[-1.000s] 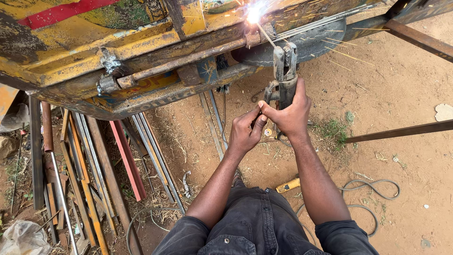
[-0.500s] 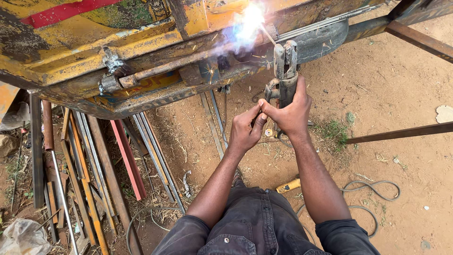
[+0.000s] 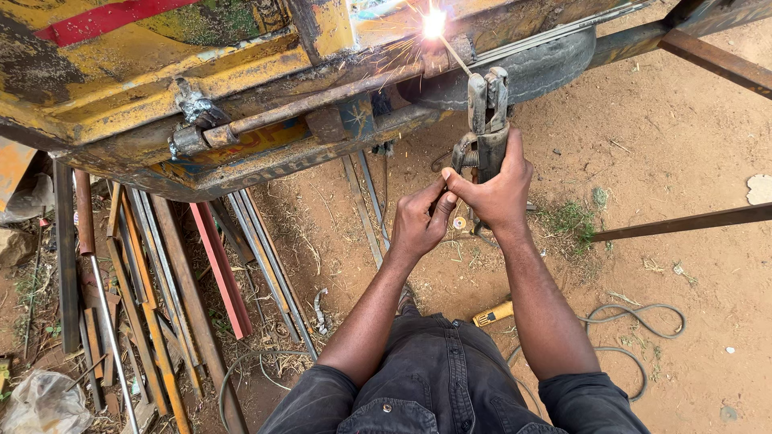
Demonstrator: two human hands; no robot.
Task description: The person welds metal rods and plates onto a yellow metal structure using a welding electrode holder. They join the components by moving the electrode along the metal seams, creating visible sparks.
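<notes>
My right hand point(image 3: 497, 191) is wrapped tight round the stiff, heavy welding holder point(image 3: 486, 120); left hand point(image 3: 418, 223) pinches at seven o'clock, steadying.

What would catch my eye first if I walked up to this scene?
First the bright white spark at the top, where a thin welding rod meets the worn yellow metal body. Just below, the right hand grips the electrode holder, with the left hand steadying it. Rusty metal bars lie on the dirt at the left.
</notes>
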